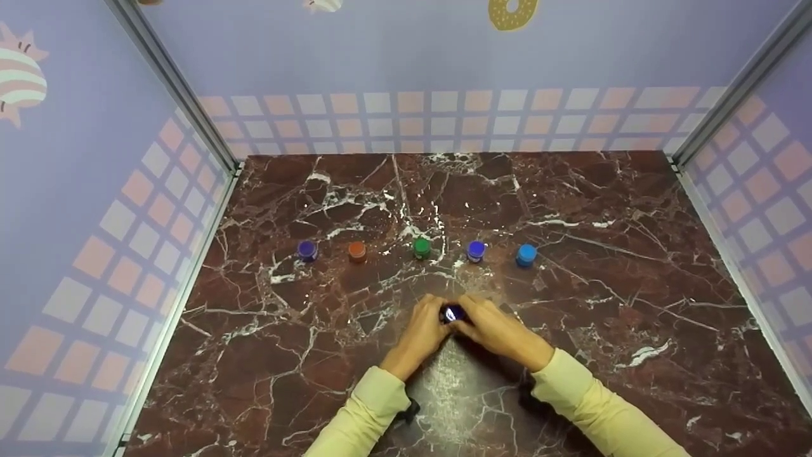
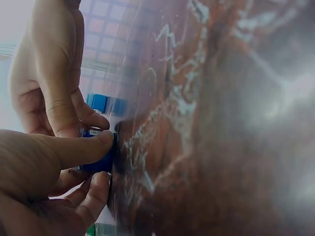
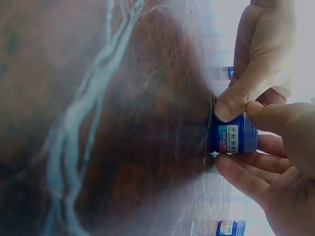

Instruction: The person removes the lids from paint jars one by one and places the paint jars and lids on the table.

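Between both hands, near the front middle of the table, a small dark blue paint jar (image 1: 452,313) stands on the marble-patterned surface. My left hand (image 1: 422,327) holds its lower part, with the thumb along the side. From the other side my right hand (image 1: 498,327) grips the jar at the lid, thumb and fingers around it. The right wrist view shows the jar's printed label (image 3: 228,138) and ribbed lid (image 3: 250,135). In the left wrist view the fingers cover much of the blue jar (image 2: 101,161).
Behind the hands a row of paint jars crosses the table: purple (image 1: 307,251), orange (image 1: 357,252), green (image 1: 422,248), blue (image 1: 476,251) and light blue (image 1: 526,255). Patterned panels (image 1: 406,63) enclose the back and both sides of the table.
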Tool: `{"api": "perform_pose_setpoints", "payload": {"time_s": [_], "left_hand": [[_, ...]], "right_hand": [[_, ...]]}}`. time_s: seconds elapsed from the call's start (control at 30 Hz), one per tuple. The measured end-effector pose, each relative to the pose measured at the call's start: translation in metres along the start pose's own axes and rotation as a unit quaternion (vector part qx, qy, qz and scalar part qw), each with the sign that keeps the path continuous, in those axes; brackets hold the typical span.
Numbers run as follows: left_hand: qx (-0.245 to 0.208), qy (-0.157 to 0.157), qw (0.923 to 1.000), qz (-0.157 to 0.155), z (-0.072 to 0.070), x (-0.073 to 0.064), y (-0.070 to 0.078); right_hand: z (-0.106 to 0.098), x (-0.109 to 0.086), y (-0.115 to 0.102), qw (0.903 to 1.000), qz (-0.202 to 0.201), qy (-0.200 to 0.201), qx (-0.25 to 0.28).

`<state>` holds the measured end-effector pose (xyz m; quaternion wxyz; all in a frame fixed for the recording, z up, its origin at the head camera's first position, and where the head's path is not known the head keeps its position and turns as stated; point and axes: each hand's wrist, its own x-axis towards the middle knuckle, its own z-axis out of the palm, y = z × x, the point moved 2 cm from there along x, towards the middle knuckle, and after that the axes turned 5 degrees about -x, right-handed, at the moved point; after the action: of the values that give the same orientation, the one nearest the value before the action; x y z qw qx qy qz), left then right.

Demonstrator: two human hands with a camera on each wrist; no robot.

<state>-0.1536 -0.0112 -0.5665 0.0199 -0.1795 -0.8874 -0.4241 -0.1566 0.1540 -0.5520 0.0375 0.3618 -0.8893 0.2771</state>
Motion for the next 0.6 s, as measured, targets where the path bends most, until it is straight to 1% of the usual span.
{"api": "perform_pose_setpoints", "payload": {"time_s": [0.07, 0.13, 0.2, 0.27, 0.33, 0.47, 0.53, 0.6], "left_hand": [[0.002, -0.007, 1.0000, -0.001, -0.0001, 0.0010, -0.0010], [0.002, -0.015, 0.9999, -0.006, -0.0007, 0.0019, -0.0022], [-0.004, -0.024, 0.9996, -0.012, -0.0012, 0.0024, -0.0034], [-0.004, -0.030, 0.9995, -0.011, -0.0023, 0.0033, -0.0047], [-0.004, -0.033, 0.9994, -0.007, -0.0029, 0.0037, -0.0058], [0.005, -0.026, 0.9995, 0.017, -0.0035, 0.0047, -0.0075], [0.003, -0.025, 0.9994, 0.022, -0.0036, 0.0052, -0.0084], [0.000, -0.026, 0.9994, 0.024, -0.0037, 0.0057, -0.0091]], "right_hand": [[0.0004, 0.0001, -0.0004, 0.9999, 0.012, 0.002, -0.008], [0.0011, 0.0006, -0.0014, 0.9994, 0.019, 0.012, -0.027], [0.0023, 0.0011, -0.0026, 0.9978, 0.025, 0.025, -0.056], [0.0037, 0.0023, -0.0035, 0.9949, 0.030, 0.040, -0.088], [0.0053, 0.0033, -0.0043, 0.9909, 0.031, 0.053, -0.120], [0.0075, 0.0065, -0.0057, 0.9808, 0.031, 0.077, -0.176], [0.0075, 0.0080, -0.0070, 0.9761, 0.029, 0.089, -0.196], [0.0070, 0.0089, -0.0088, 0.9740, 0.028, 0.095, -0.203]]}}
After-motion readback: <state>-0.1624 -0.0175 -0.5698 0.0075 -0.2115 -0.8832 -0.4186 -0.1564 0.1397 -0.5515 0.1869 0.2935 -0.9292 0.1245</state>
